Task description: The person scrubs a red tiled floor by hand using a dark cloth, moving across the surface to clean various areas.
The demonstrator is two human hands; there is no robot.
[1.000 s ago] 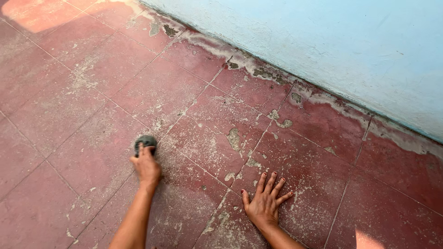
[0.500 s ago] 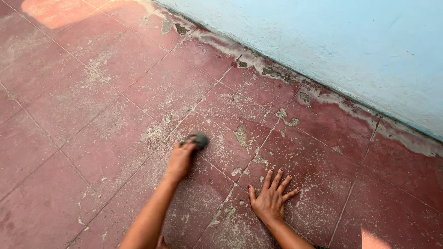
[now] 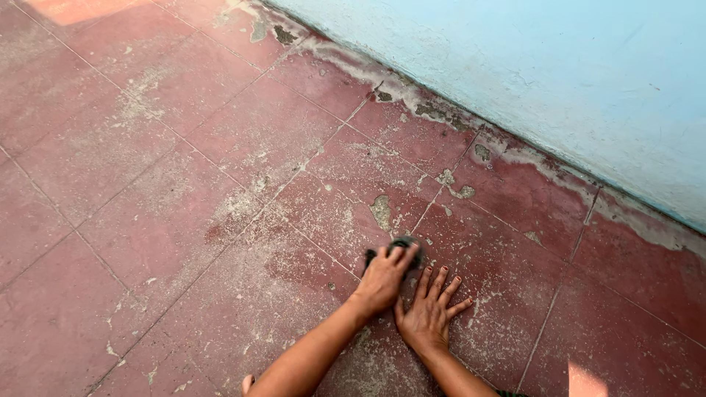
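My left hand (image 3: 382,278) grips a dark grey scrubbing pad (image 3: 403,245) and presses it onto the red tiled floor (image 3: 147,184), just left of my right hand. My right hand (image 3: 429,312) lies flat on the floor with fingers spread, holding nothing. The pad sits just below a patch of grey-white residue (image 3: 382,212) on a tile. White dusty smears cover the tiles around both hands.
A light blue wall (image 3: 551,81) runs diagonally along the far right, with a crusty, stained strip (image 3: 441,114) where it meets the floor. Grout lines cross the tiles. A sunlit patch (image 3: 70,7) lies at the top left.
My left hand has swept the pad to the right across the floor, from the left tile to right beside my right hand. The right hand has stayed planted.
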